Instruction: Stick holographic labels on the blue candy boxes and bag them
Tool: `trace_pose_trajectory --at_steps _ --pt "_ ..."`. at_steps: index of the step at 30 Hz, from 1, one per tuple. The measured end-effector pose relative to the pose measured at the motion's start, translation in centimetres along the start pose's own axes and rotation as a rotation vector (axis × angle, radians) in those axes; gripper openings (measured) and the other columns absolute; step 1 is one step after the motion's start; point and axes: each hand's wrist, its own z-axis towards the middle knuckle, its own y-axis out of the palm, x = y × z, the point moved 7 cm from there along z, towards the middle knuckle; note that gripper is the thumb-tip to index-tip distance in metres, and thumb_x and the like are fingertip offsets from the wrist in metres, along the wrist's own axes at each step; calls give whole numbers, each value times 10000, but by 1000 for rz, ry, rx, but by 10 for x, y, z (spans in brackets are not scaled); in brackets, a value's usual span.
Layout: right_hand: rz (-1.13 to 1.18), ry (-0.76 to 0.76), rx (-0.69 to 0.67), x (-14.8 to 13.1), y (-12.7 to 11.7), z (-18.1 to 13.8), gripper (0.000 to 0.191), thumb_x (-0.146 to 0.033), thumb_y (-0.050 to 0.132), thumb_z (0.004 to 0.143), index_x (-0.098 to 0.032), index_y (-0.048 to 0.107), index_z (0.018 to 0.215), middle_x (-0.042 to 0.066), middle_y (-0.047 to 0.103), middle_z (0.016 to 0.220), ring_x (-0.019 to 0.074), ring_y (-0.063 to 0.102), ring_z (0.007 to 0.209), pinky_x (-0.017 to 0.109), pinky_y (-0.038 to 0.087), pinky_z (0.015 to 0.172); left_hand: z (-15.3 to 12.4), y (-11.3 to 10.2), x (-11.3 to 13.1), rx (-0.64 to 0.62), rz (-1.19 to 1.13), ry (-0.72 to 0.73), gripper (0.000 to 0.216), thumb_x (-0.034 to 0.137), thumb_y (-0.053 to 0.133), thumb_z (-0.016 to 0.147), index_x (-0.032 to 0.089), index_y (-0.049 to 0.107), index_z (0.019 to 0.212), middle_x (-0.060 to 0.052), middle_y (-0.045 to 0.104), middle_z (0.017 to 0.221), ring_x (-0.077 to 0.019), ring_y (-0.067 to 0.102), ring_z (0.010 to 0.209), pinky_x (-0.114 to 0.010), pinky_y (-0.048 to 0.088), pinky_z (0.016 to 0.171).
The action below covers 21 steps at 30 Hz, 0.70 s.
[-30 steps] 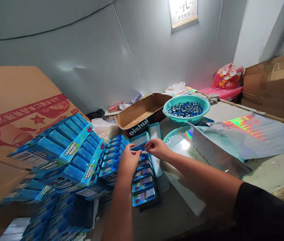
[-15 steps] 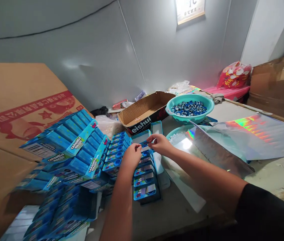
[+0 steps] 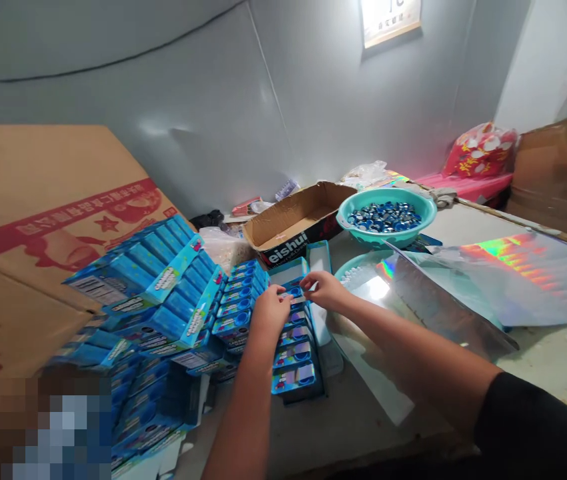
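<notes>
Grey table (image 3: pixel 348 427) carries, at its near side, a row of small blue boxes (image 3: pixel 283 383), several with pale strips (image 3: pixel 306 373) on top. Over the farther part of this row, the left hand (image 3: pixel 270 311) and the right hand (image 3: pixel 327 292) are near each other; their fingers are bent and narrow, but I cannot tell what they hold. Beyond stand one open carton (image 3: pixel 288 251) and a turquoise basin (image 3: pixel 388 239) with shiny blue pieces (image 3: pixel 386 217), then the grey wall (image 3: pixel 203 100).

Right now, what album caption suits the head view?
Left hand and right hand over a row of printed blue boxes, teal basin of shiny discs beyond.
</notes>
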Motion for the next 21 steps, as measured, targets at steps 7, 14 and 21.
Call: trace_pose_trajectory --at_steps 7,14,21 --pt "-25 -106 -95 1 9 -8 239 -206 597 672 -148 688 885 25 650 721 136 506 499 273 418 531 -18 0 5 80 77 68 335 285 681 865 134 661 1163 -163 657 1184 -236 641 1090 -304 470 954" --pt "-204 -342 -121 37 36 0 562 -254 416 757 -94 558 1276 66 640 680 248 635 644 351 494 630 -34 1 14 46 79 192 275 182 524 888 147 671 1117 -154 704 1095 -246 675 997 -352 529 905" --pt "-391 -404 -157 45 48 -2 749 -186 473 699 -146 464 1448 213 640 1281 336 675 1097 452 540 912 -61 1 10 95 85 239 262 273 506 910 184 702 1059 -126 729 1075 -257 689 978 -380 567 852"
